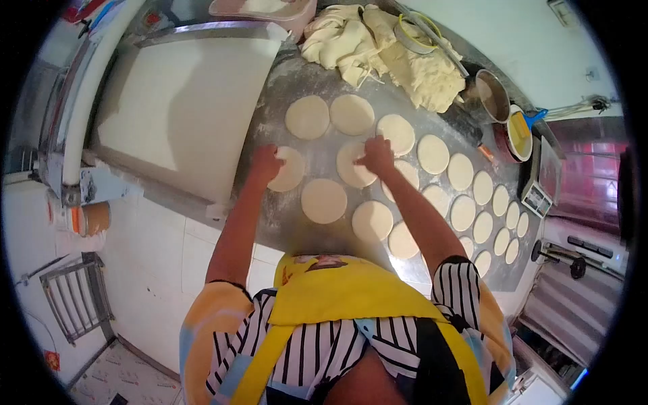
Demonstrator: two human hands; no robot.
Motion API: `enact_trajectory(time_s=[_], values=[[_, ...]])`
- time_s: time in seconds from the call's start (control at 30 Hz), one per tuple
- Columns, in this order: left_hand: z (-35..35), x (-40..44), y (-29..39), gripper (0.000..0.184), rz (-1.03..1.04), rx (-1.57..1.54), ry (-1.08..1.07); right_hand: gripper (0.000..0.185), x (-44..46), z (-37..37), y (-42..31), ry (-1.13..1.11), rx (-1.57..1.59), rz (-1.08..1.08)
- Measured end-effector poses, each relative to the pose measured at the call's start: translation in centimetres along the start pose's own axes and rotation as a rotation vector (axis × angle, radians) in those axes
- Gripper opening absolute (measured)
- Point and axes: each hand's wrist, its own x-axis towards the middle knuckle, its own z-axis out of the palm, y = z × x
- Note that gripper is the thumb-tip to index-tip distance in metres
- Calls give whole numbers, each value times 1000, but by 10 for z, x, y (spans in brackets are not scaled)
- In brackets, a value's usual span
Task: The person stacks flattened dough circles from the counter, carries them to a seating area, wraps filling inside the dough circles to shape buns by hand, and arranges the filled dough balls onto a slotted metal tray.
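Observation:
My left hand (266,160) is closed at the left edge of a flat dough round (289,172), its thumb lying over the top. My right hand (378,155) grips the right edge of another dough round (349,167) in the same way. Both rounds lie on the floured metal table (266,226). Just beyond them are two more rounds, one a pale disc (307,117) and the other beside it (352,115). A nearer dough round (324,201) lies between my arms. The fingertips beneath the dough edges are hidden.
Several more dough rounds (460,171) run in rows to the right. A large dough heap (432,81) sits at the back, with a metal pot (491,96) and a bowl with a blue-handled brush (534,116) nearby. Left stands a framed pale board (148,101); behind it, a pink tub (290,15).

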Motion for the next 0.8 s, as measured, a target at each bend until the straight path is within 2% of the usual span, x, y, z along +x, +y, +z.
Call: enact_trajectory(time_s=[0.03, 0.07, 0.17, 0.2, 0.3, 0.37, 0.4, 0.47, 0.5, 0.6, 0.67, 0.7, 0.77, 0.8], values=[[-1, -13, 4, 37, 39, -91, -15, 69, -23, -4, -7, 156, -13, -129], [-3, -25, 9, 35, 72, -184, -30, 62, -44, -9, -17, 247, -5, -43], [-45, -15, 64, 37, 13, -332, -115, 59, -3, -17, 1, 122, 206, 104], [-53, -9, 64, 37, 34, -415, -55, 54, -1, -29, -11, 77, 145, 60], [-57, 30, 61, 37, 78, -651, 75, 44, 15, -37, -13, -250, 176, 11], [-38, 84, 48, 39, 92, -756, 109, 39, 13, -58, -12, -262, 335, -137], [-30, 101, 42, 40, 148, -510, 178, 36, 13, -73, -13, -267, 411, -213], [-8, 115, 35, 41, 231, -26, 290, 37, 18, -112, -18, -209, 545, -121], [-7, 116, 35, 43, 223, -51, 313, 37, 28, -122, -19, -167, 620, -74], [-7, 115, 39, 51, 176, -63, 330, 40, 88, -94, 3, 124, 537, -174], [-10, 115, 44, 58, 109, -1, 274, 41, 112, -70, 16, 220, 349, -134], [-13, 118, 45, 60, 58, -22, 231, 42, 114, -69, 10, 266, 261, -114], [-12, 124, 49, 63, -53, -84, 138, 47, 114, -68, 5, 280, 303, 8], [-9, 134, 43, 63, -84, -267, -6, 50, 112, -69, -1, 288, 319, 72]])
